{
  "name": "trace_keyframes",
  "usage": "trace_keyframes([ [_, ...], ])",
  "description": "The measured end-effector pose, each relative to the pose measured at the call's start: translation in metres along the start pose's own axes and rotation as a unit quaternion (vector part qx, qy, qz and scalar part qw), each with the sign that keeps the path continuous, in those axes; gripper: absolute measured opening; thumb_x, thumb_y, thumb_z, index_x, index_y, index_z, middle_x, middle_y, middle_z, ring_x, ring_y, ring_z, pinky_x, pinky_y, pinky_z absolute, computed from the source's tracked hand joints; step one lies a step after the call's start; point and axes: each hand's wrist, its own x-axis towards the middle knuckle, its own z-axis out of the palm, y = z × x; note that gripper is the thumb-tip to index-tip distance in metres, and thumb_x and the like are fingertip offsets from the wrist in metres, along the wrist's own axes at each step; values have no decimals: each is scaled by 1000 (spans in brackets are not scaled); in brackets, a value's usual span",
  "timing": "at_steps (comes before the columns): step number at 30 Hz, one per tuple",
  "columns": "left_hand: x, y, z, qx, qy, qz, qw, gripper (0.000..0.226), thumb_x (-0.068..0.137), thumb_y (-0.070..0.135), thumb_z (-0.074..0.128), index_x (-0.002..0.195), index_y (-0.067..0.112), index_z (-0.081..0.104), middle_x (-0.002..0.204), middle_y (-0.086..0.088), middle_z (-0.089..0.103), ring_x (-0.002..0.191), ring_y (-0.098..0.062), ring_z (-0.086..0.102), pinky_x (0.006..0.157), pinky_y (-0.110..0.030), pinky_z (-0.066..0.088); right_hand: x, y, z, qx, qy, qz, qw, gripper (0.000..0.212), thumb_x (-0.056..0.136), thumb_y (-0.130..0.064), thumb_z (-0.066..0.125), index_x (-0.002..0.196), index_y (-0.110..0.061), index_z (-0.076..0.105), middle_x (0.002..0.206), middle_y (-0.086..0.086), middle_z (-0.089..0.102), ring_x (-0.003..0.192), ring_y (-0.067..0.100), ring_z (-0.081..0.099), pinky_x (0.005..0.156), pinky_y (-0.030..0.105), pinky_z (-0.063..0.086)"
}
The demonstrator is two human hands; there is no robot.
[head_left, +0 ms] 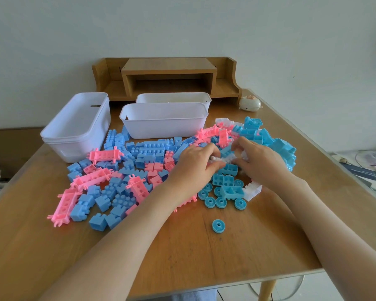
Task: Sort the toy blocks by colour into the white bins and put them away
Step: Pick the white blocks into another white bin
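Bins, white, three. Tall bin (pixel 74 129) at far left of table (pixel 226 253), looks like two nested, inside not visible. Long bin (pixel 163 122) at centre back, only bare inner wall seen from this angle. Third bin (pixel 174 98) just behind it, contents unclear. Wooden shelf (pixel 168 77) against wall behind bins.

Blocks, loose, spread across table in front of bins. Left and centre: blue bricks (pixel 148 148) mixed with pink bricks (pixel 156 167); long pink plates (pixel 105 154) with pegs at ends lying flat among them, one (pixel 64 205) at near-left edge of heap. Right of centre: turquoise bricks (pixel 224 180) and turquoise wheels (pixel 210 202) in a cluster near the wrists; single wheel (pixel 218 226) apart, nearer the table's front edge. White brick (pixel 252 190) just under right wrist. More white bricks (pixel 225 121) and turquoise pieces (pixel 253 124) at back right; large turquoise part (pixel 284 151) at far right of heap.

Left hand (pixel 195 164), over centre-right of heap, fingers curled and pinched on small white piece (pixel 224 159). Right hand (pixel 261 161), just opposite, fingers bent, closed on the same white cluster from the other side; exact contact partly hidden. Hands nearly touching.

Small cream round object (pixel 250 103) at back right corner. Papers and cables (pixel 365 166) beyond right table edge.
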Motion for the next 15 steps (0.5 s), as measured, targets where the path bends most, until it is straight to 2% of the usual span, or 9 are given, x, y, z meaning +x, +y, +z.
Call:
trace_keyframes([
  [1,1,1,0,2,-16,-1,1000,26,94,32,52,113,14,55,114,1,63,109,-13,53,104,-31,32,0,0,1,-3,-2,-7,1000,25,92,-32,56,114,-29,44,111,-4,60,85,11,54,69,22,50],
  [3,1,2,0,9,-31,-3,999,25,95,31,49,113,14,53,116,2,62,112,-12,51,111,-30,21,0,0,2,-5,-3,-25,1000,27,91,-32,56,114,-28,42,110,-4,60,85,12,55,69,23,50],
  [8,0,1,0,-3,-31,-19,999,25,96,32,48,114,14,49,109,2,61,92,-5,44,103,-33,33,0,-3,0,10,-19,-61,998,37,92,-28,55,126,-27,43,131,-8,49,110,14,54,85,31,52],
  [12,-1,1,2,-4,-39,-31,999,23,97,32,45,112,14,46,103,-1,61,101,-16,53,92,-35,42,1,-4,0,6,-37,-52,998,37,96,-25,46,133,-28,46,134,-7,47,116,14,50,92,29,49],
  [15,0,1,1,2,-33,-26,999,23,98,31,42,112,13,45,98,0,59,96,-16,55,91,-33,44,2,-4,0,4,-39,-39,998,36,96,-26,47,132,-25,47,134,-6,48,117,15,49,93,29,48],
])
